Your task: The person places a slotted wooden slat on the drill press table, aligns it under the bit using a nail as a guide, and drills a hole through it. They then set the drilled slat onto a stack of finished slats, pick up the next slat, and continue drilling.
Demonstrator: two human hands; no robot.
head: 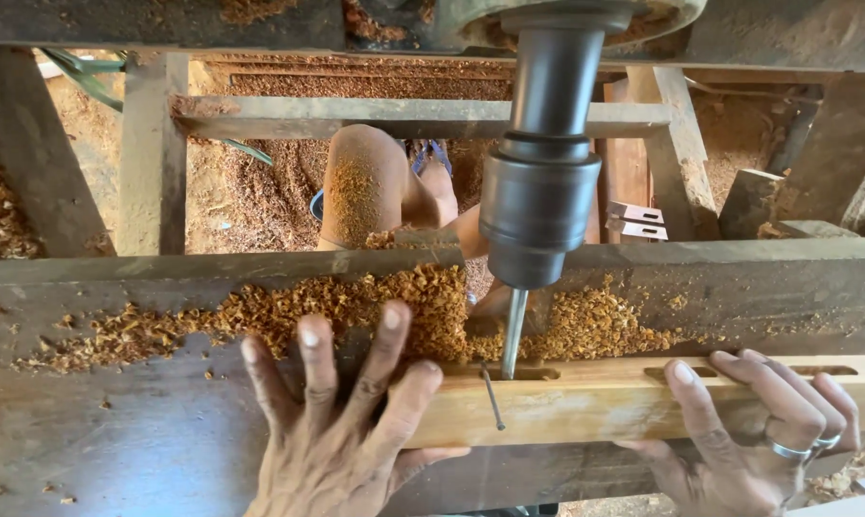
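Pale wooden rail (633, 397) is lying flat on the grey machine table (116, 421), its slot (518, 373) sitting right under the drill bit (514, 330). Left hand (341, 421) is spreading wide over the rail's end, pinning it down. Right hand (748, 431), rings on, is curling over the far stretch, steadying it against the shavings-heaped fence (260, 273).
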